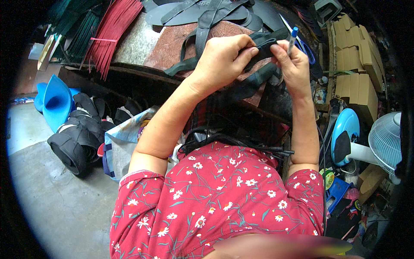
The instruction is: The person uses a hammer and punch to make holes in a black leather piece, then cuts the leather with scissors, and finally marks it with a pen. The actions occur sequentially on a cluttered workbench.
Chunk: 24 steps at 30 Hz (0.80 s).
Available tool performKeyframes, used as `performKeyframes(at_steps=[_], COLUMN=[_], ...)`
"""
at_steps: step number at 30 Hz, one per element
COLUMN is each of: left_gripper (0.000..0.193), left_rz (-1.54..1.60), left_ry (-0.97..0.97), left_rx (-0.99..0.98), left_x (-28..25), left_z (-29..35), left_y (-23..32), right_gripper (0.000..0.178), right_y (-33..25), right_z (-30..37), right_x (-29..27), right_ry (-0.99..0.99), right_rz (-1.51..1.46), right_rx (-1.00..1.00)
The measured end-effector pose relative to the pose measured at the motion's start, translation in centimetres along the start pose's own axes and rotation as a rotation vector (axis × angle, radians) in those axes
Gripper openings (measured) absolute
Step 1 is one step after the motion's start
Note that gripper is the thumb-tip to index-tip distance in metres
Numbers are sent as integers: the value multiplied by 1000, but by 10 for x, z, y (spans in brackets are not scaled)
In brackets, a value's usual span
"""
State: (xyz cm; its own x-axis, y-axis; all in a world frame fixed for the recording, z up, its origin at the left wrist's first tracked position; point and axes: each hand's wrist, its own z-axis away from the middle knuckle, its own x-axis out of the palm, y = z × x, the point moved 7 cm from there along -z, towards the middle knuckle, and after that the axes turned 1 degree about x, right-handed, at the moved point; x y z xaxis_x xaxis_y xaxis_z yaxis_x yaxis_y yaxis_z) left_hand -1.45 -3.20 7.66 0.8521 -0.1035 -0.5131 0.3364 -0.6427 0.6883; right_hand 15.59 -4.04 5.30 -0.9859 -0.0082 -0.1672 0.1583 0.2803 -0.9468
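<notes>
A black fabric strap [265, 48] is stretched between my two hands above the work table, folded over where the right fingers meet it. My left hand [222, 60] is closed, pinching one end between thumb and bent forefinger. My right hand [295, 68] grips the other end with thumb and fingertips, and a blue-capped pen [292, 39] stands up out of the same hand. More black straps [202, 41] lie on the reddish board [168, 49] beneath and beyond. Blue-handled scissors [307, 51] rest partly hidden just behind the right hand.
Dark flat sole-shaped pieces [172, 16] cover the table's far side. Bundled red strips [113, 34] hang over its left edge. Black rolled material [75, 146] and blue foam sheets [58, 103] sit on the floor at left. Cardboard boxes [353, 86] and a fan [386, 134] stand at right.
</notes>
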Motion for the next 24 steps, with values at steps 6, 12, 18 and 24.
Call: performKeyframes(at_steps=[6, 12, 18, 24], left_gripper=[16, 33, 44, 61], left_rz=[636, -188, 69, -88], left_ry=[-422, -270, -36, -284], left_rx=[-512, -82, 43, 268], left_x=[16, -28, -17, -29], left_z=[27, 19, 2, 5], left_y=[-29, -22, -2, 16], right_gripper=[20, 19, 14, 13], right_y=[-6, -1, -26, -39], right_z=[-14, -2, 5, 7], right_x=[-17, 11, 32, 33], right_ry=[120, -2, -6, 5], right_rz=[40, 197, 351, 500], right_rx=[-85, -81, -303, -417])
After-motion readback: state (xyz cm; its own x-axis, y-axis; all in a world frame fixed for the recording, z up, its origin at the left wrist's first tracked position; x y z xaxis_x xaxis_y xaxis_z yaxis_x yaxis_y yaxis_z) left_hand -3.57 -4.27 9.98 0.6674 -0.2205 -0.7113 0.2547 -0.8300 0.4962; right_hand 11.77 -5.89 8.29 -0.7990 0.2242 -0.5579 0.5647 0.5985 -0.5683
